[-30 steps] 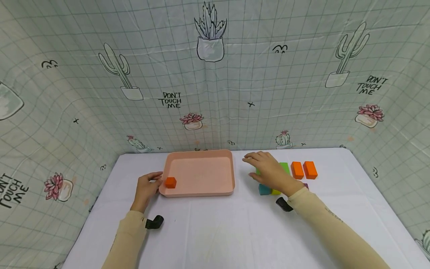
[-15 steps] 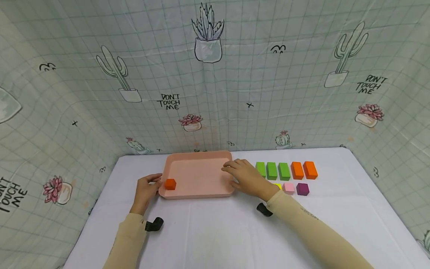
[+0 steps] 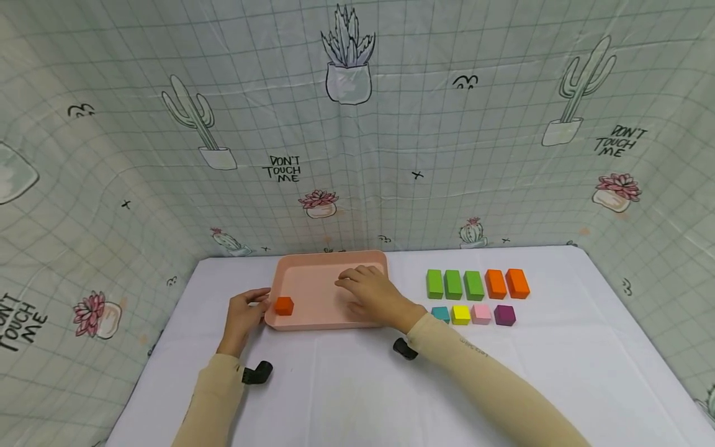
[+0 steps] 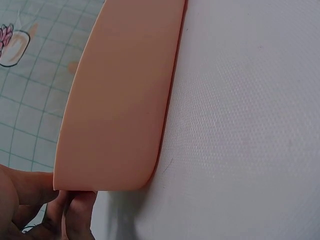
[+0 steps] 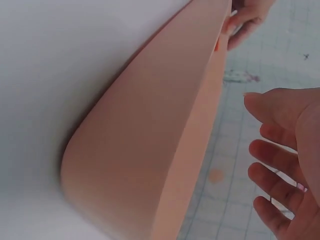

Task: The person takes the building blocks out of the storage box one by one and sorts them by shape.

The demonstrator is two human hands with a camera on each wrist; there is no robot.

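A pink tray [image 3: 313, 327] lies on the white table, with an orange cube [image 3: 283, 306] near its front left corner. My left hand [image 3: 246, 313] holds the tray by its left end; in the left wrist view its thumb and curled fingers meet the rim and end wall. Over the right half of the tray hovers my right hand [image 3: 374, 297], fingers relaxed and nothing between them. The right wrist view shows this hand's fingers [image 5: 275, 155] spread apart above the tray rim.
Right of the tray stand three green blocks [image 3: 453, 285] and two orange blocks [image 3: 496, 284]. In front of them sit a teal cube [image 3: 440, 315], a yellow cube [image 3: 460, 315], a pink cube [image 3: 481, 314] and a purple cube [image 3: 505, 315]. A patterned cloth [image 3: 380, 143] rises behind.
My right hand has moved left from above the blocks to over the tray, uncovering the green blocks and small cubes. My left hand, the tray and its orange cube stay in place.
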